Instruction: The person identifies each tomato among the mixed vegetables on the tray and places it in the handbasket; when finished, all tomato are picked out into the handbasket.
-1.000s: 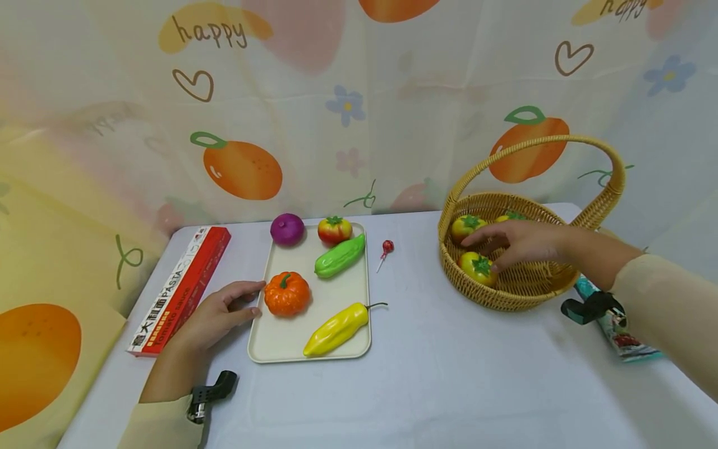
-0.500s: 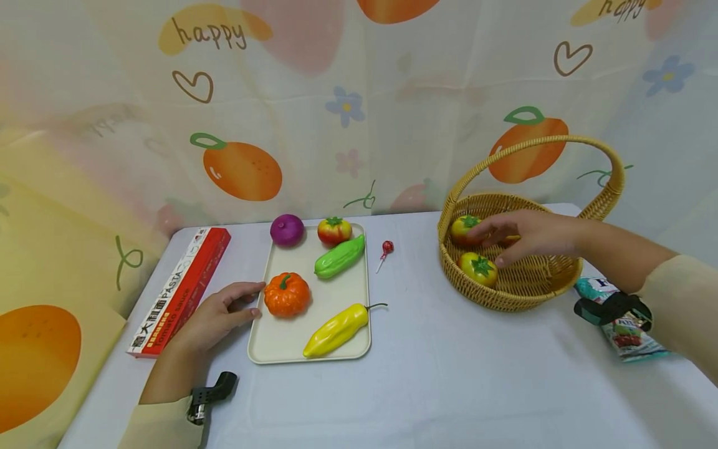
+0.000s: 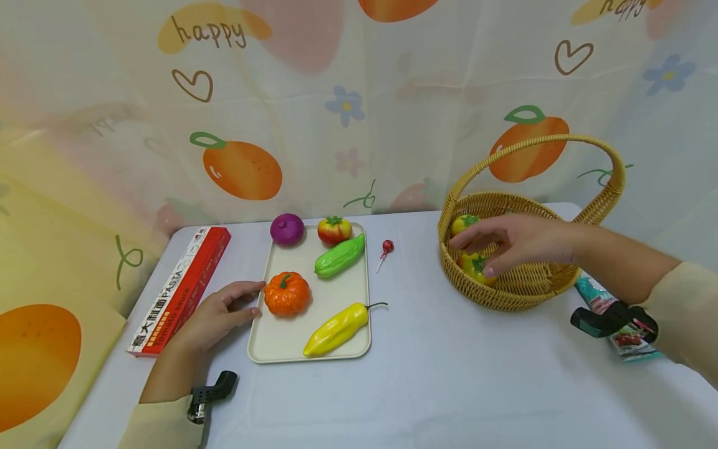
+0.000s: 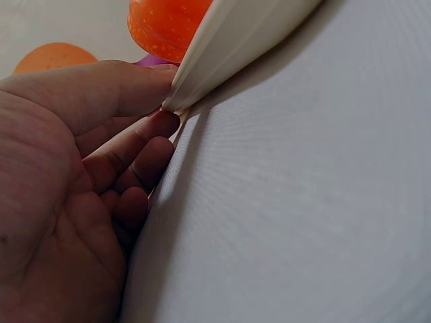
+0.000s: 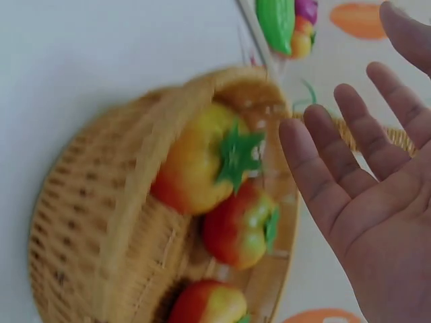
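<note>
My left hand pinches the left rim of a cream tray. In the left wrist view, the thumb lies on top of the rim and a fingertip presses below it. On the tray, an orange pumpkin sits near that hand, with a yellow pepper, a green cucumber-like vegetable, a red-yellow tomato and a purple onion. My right hand hovers over a wicker basket, fingers spread, holding nothing. Three yellow-red tomatoes show inside in the right wrist view.
A red and white pasta box lies left of the tray. Between tray and basket is a red lollipop. A teal snack packet lies partly beneath the right forearm. The basket's tall handle arches behind the right hand.
Over the basket, my right hand drew back to the right, then shifted left again and now partly covers the front tomato. The left hand and the tray stayed still.
</note>
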Demonstrator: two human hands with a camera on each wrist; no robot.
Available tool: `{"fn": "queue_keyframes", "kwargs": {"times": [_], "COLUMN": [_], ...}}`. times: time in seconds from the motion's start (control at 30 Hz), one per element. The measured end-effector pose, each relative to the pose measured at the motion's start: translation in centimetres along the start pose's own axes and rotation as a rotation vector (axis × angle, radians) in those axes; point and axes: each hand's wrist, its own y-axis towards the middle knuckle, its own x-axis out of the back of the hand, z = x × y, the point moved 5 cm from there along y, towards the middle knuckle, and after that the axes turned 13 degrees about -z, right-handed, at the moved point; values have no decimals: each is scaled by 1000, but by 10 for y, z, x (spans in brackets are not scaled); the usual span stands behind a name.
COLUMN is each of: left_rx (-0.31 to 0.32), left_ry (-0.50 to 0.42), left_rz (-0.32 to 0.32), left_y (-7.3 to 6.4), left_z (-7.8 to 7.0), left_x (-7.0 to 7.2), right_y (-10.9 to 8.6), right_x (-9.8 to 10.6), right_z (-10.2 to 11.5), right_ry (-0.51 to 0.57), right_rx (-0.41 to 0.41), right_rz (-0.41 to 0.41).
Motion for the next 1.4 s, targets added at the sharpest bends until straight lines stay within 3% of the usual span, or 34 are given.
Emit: {"fn": "queue_keyframes", "kwargs": {"times": [0.23, 0.5, 0.83, 1.17, 1.4], "left_rx": [-11, -14, 6, -22, -17], "left_ry": [7, -3, -6, 23, 23], "left_rz": [-2, -6, 15, 6, 0], "left_y": [-1, -1, 1, -1, -1], "left_z": [-2, 0, 1, -3, -2], "left_x": [2, 1, -2, -1, 1], "right_y": [10, 28, 58, 90, 111], "right_x": [-27, -51, -69, -82, -86], "right_z": [17, 26, 30, 31, 31], "right_ry": [6, 37, 37, 84, 96], "right_rx": [7, 33, 43, 101, 100], "right_rz": [69, 93, 76, 73, 18]}}
